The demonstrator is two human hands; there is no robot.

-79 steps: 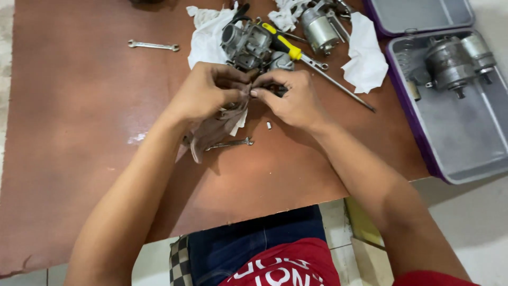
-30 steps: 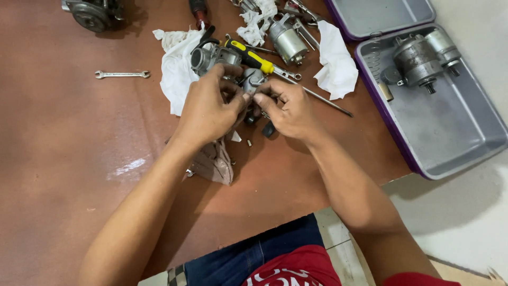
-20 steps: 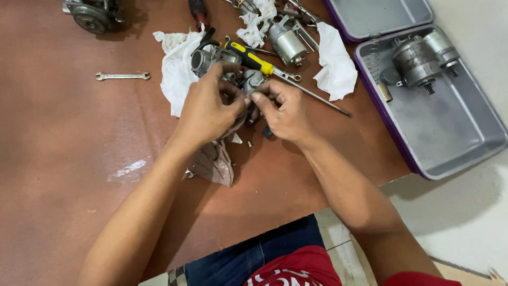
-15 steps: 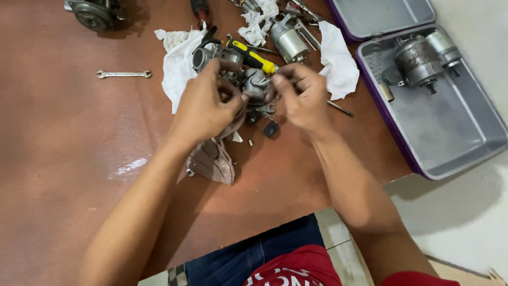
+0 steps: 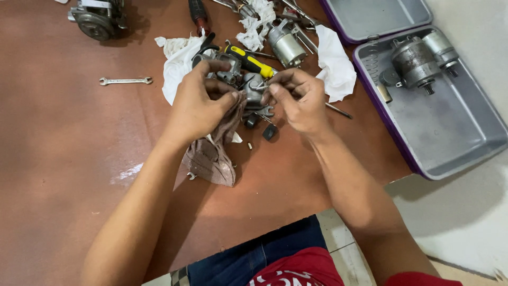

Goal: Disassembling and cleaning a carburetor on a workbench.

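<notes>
My left hand (image 5: 197,108) is curled around a small grey metal assembly, likely a carburettor body (image 5: 248,87), with a dirty rag (image 5: 211,153) bunched under the palm and trailing toward me over the brown table (image 5: 63,159). My right hand (image 5: 299,100) has thumb and forefinger pinched narrow on something tiny at the assembly's right side; I cannot make out what that piece is. The assembly sits between both hands, just beyond the fingertips, and both hands touch it. Its long axis seems to run left to right, though the fingers cover much of it. Just beyond lies a yellow-and-black screwdriver (image 5: 251,59), shaft pointing right, beside white cloths (image 5: 336,66). A small spanner (image 5: 125,81) lies well to the left. To the right, an open grey tray (image 5: 455,137) holds a cylindrical motor (image 5: 415,58).
</notes>
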